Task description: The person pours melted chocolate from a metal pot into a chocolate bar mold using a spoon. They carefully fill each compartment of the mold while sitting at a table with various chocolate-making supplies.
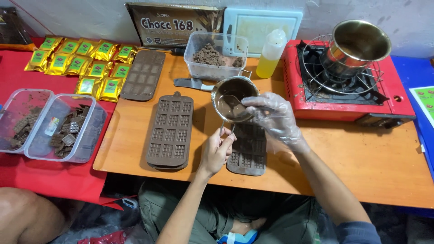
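Chocolate ladled over the moulds

Chocolate sits melted in a small metal pot (pixel 233 98), held above the wooden worktop (pixel 352 158) by its wire handle, on which the bare left hand (pixel 217 151) has its grip clamped. The gloved right hand (pixel 276 118) reaches over the pot's rim, its grip closed on a spoon (pixel 231 103) that dips into the brown mass. Directly beneath lies a brown bar mould (pixel 247 151), partly hidden by both hands; whether its cells hold chocolate cannot be told. A second mould (pixel 169 131) lies just left of it, its cells looking empty, and a third (pixel 143 74) rests further back.

Judging by this, the pouring is at an early stage: the pot holds a fair amount and at least two moulds appear unfilled. Gold packets (pixel 81 61) lie on the red cloth at left, beside clear tubs (pixel 56 126) of chocolate pieces. A red stove (pixel 348 81) carries a larger steel pot (pixel 357 45).
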